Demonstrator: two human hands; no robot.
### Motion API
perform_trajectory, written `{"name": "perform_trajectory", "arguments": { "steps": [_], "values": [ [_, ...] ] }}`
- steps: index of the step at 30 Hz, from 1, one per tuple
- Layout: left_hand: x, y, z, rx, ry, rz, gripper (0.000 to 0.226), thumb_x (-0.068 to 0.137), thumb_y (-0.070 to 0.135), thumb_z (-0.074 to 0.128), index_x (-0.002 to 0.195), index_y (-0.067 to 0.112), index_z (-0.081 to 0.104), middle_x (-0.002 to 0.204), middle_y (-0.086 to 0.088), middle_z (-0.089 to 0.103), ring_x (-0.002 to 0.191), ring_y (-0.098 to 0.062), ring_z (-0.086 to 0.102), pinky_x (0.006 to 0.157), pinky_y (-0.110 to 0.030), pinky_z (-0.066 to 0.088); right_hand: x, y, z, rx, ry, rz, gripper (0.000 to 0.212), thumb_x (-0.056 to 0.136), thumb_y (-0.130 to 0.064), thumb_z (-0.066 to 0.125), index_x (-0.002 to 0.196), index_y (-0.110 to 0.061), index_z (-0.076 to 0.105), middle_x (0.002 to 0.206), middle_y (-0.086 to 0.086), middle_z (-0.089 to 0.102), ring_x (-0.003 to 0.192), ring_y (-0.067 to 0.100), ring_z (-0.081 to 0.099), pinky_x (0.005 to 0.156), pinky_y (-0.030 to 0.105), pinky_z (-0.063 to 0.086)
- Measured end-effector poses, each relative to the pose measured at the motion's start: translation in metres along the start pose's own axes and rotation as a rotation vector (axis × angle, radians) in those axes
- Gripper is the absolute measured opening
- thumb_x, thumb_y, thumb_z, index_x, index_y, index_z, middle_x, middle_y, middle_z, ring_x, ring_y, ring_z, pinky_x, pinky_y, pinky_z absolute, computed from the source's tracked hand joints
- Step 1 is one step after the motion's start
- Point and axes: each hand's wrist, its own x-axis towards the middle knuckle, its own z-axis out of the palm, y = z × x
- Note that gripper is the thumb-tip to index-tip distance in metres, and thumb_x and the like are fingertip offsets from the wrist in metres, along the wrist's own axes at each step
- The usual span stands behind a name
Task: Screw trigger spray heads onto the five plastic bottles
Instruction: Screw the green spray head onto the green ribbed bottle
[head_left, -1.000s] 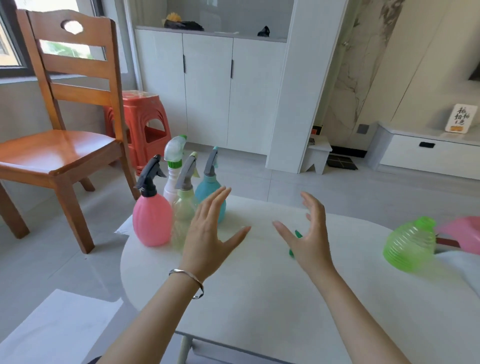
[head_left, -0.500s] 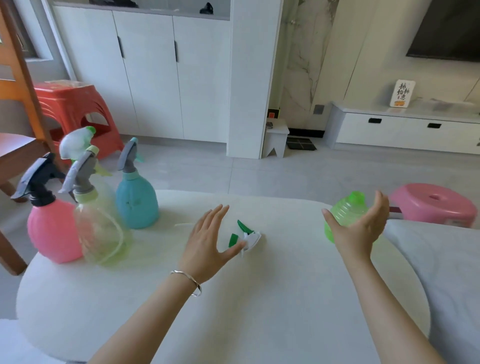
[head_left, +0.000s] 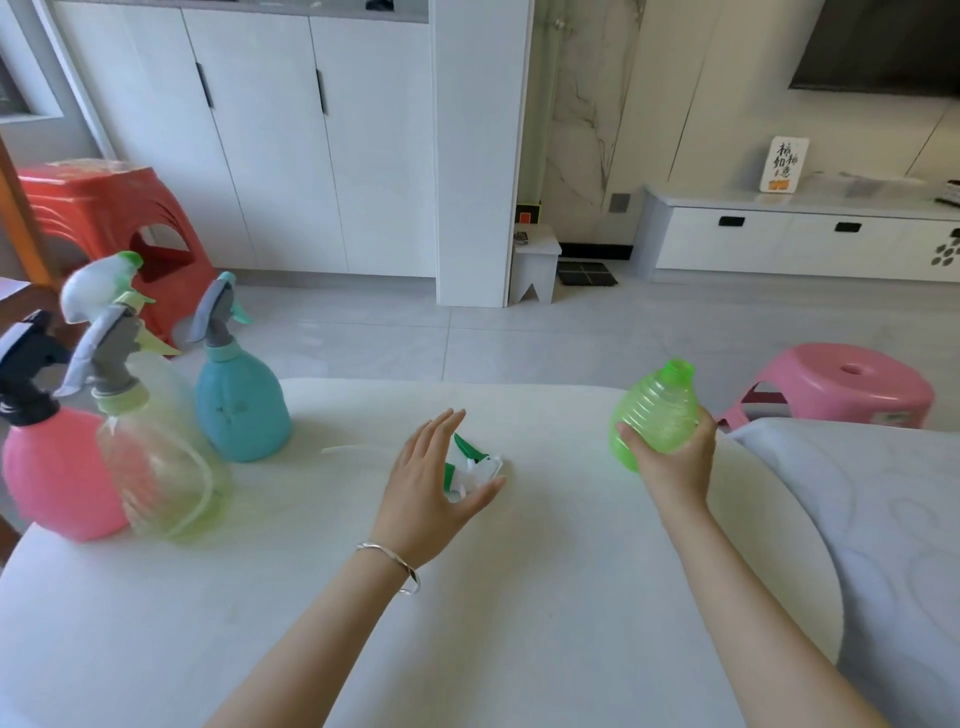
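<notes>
My right hand (head_left: 675, 462) grips a ribbed green bottle (head_left: 655, 413) with no spray head, held upright at the right side of the white table (head_left: 467, 597). My left hand (head_left: 431, 483) hovers open over a loose green-and-white trigger spray head (head_left: 475, 462) lying mid-table, fingers spread and partly covering it. At the left stand bottles with heads on: a pink bottle (head_left: 57, 473) with a black head, a clear bottle (head_left: 156, 457) with a grey head, a teal bottle (head_left: 241, 405) with a grey head, and behind them a white-and-green spray head (head_left: 98, 286) of a further bottle, mostly hidden.
A pink stool (head_left: 841, 384) stands on the floor beyond the table's right edge. A grey-white cushion (head_left: 883, 519) borders the table on the right. Red stacked stools (head_left: 104, 218) and a wooden chair edge sit at far left. White cabinets and a small white step stool (head_left: 535, 265) line the back.
The view swung right. My right hand reached the green bottle and closed around it. My left hand moved over the loose spray head.
</notes>
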Motion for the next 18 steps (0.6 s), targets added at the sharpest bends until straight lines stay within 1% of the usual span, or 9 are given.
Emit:
{"name": "perform_trajectory", "arguments": {
  "steps": [2, 4, 5, 7, 9, 12, 14, 16, 18],
  "values": [
    [-0.002, 0.0, -0.003, -0.012, 0.006, 0.008, 0.082, 0.078, 0.055, 0.064, 0.145, 0.025, 0.028, 0.153, 0.009, 0.031, 0.141, -0.01, 0.024, 0.115, -0.027, 0.023, -0.015, -0.02, 0.01, 0.102, -0.093, 0.031, 0.076, 0.066, -0.016, 0.085, 0.128, -0.006, 0.043, 0.127, 0.016, 0.055, 0.114, 0.029, 0.054, 0.093, 0.034, 0.043],
    [-0.005, -0.001, -0.007, -0.024, 0.005, 0.017, 0.086, 0.076, 0.056, 0.065, 0.146, 0.026, 0.026, 0.152, 0.01, 0.03, 0.14, -0.009, 0.025, 0.112, -0.023, 0.022, -0.036, -0.044, 0.022, 0.205, -0.247, 0.066, 0.068, 0.067, -0.018, 0.084, 0.123, -0.007, 0.046, 0.12, 0.012, 0.061, 0.105, 0.023, 0.06, 0.083, 0.026, 0.045],
    [-0.007, -0.001, -0.01, -0.037, 0.002, 0.018, 0.089, 0.074, 0.057, 0.066, 0.146, 0.027, 0.024, 0.152, 0.011, 0.03, 0.14, -0.008, 0.025, 0.111, -0.022, 0.022, -0.05, -0.055, 0.028, 0.257, -0.341, 0.083, 0.066, 0.068, -0.019, 0.084, 0.122, -0.008, 0.048, 0.117, 0.009, 0.063, 0.102, 0.018, 0.063, 0.079, 0.021, 0.046],
    [-0.011, -0.002, -0.016, -0.091, -0.008, 0.004, 0.097, 0.069, 0.06, 0.068, 0.147, 0.029, 0.02, 0.151, 0.014, 0.03, 0.137, -0.004, 0.027, 0.109, -0.02, 0.024, -0.079, -0.072, 0.041, 0.331, -0.535, 0.127, 0.062, 0.068, -0.021, 0.083, 0.119, -0.013, 0.049, 0.112, -0.001, 0.065, 0.091, 0.0, 0.066, 0.069, 0.009, 0.047],
    [-0.015, -0.004, -0.023, -0.195, 0.011, -0.029, 0.102, 0.064, 0.058, 0.074, 0.146, 0.03, 0.02, 0.147, 0.014, 0.037, 0.132, -0.002, 0.036, 0.105, -0.019, 0.032, -0.106, -0.081, 0.052, 0.363, -0.699, 0.162, 0.057, 0.069, -0.024, 0.082, 0.116, -0.018, 0.05, 0.108, -0.007, 0.065, 0.081, -0.01, 0.065, 0.062, 0.006, 0.046],
    [-0.019, -0.014, -0.039, -0.324, 0.089, -0.063, 0.092, 0.06, 0.046, 0.083, 0.136, 0.028, 0.034, 0.128, 0.011, 0.055, 0.114, 0.0, 0.054, 0.092, -0.014, 0.045, -0.127, -0.088, 0.061, 0.369, -0.864, 0.161, 0.054, 0.072, -0.036, 0.077, 0.117, -0.023, 0.05, 0.11, -0.009, 0.066, 0.086, -0.009, 0.066, 0.064, 0.007, 0.048],
    [-0.02, -0.023, -0.052, -0.351, 0.144, -0.077, 0.082, 0.06, 0.038, 0.086, 0.128, 0.03, 0.039, 0.117, 0.015, 0.058, 0.104, 0.007, 0.056, 0.081, -0.005, 0.043, -0.125, -0.09, 0.061, 0.322, -0.969, 0.127, 0.059, 0.071, -0.049, 0.069, 0.123, -0.026, 0.051, 0.12, -0.01, 0.063, 0.097, -0.005, 0.065, 0.069, 0.008, 0.048],
    [-0.023, -0.033, -0.066, -0.389, 0.187, -0.128, 0.079, 0.059, 0.04, 0.085, 0.123, 0.032, 0.04, 0.113, 0.019, 0.056, 0.098, 0.014, 0.055, 0.076, 0.0, 0.04, -0.119, -0.089, 0.059, 0.205, -0.988, 0.068, 0.057, 0.076, -0.053, 0.064, 0.127, -0.031, 0.051, 0.13, -0.012, 0.056, 0.109, -0.006, 0.057, 0.073, 0.005, 0.044],
    [-0.028, -0.043, -0.079, -0.394, 0.212, -0.167, 0.079, 0.054, 0.047, 0.081, 0.121, 0.033, 0.041, 0.111, 0.021, 0.055, 0.094, 0.02, 0.053, 0.074, 0.003, 0.038, -0.111, -0.076, 0.057, -0.043, -0.923, -0.082, 0.051, 0.083, -0.044, 0.065, 0.131, -0.032, 0.049, 0.134, -0.011, 0.051, 0.111, -0.004, 0.052, 0.077, 0.002, 0.039]
  ]
}}
